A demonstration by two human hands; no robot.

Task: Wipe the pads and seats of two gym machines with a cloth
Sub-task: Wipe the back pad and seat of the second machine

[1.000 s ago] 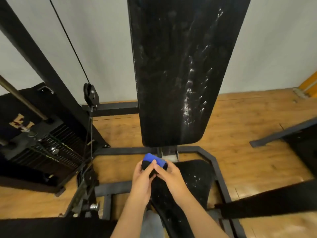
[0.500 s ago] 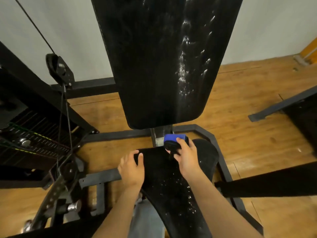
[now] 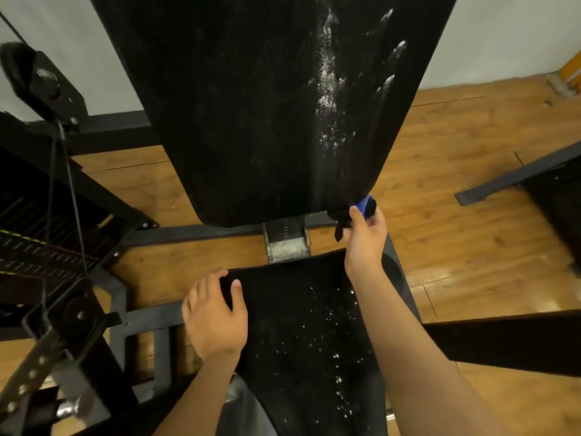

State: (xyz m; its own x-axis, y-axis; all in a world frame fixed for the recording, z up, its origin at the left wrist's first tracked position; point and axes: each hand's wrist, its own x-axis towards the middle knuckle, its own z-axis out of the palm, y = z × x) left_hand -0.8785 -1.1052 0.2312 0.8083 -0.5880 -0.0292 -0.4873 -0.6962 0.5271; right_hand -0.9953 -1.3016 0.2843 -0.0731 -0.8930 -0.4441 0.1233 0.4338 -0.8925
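Back pad: one long black textured back pad (image 3: 251,105) stood upright, streaked with white residue down its right half.
Seat: one black textured seat pad (image 3: 298,325) lay below it, dotted with white specks.
Cloth: one folded blue and black cloth (image 3: 364,207) was pressed against the back pad's lower right corner.
Right hand: the right hand (image 3: 364,243) gripped the cloth, thumb across it and fingers curled behind.
Left hand: the left hand (image 3: 217,316) held the seat pad's far left corner, thumb on top and fingers curled over the edge.
Surroundings: wooden plank floor (image 3: 456,152); dark metal frame (image 3: 195,229); black weight stack (image 3: 31,253) at left, with a thin black cable (image 3: 70,184) beside it.
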